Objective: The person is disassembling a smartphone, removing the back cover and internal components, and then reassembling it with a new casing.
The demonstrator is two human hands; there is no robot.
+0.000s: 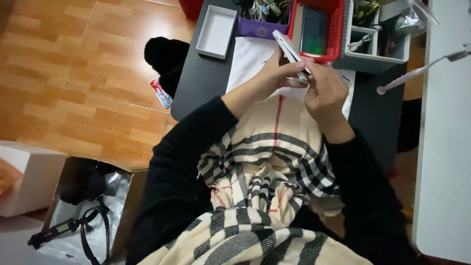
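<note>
I hold a thin white slab-shaped device [288,47] edge-up above a white sheet [252,56] on the dark table [201,83]. My left hand [277,73] grips its lower end from the left. The fingers of my right hand [326,91] pinch the same end from the right. Both arms are in black sleeves, and a beige checked scarf [265,172] hangs below them over my chest.
At the table's back stand a white box lid [217,31], a purple bin [260,27] of cables, a red basket [319,27] and a grey organiser [370,44]. A white desk [444,137] is at right. An open carton [83,206] sits on the wooden floor.
</note>
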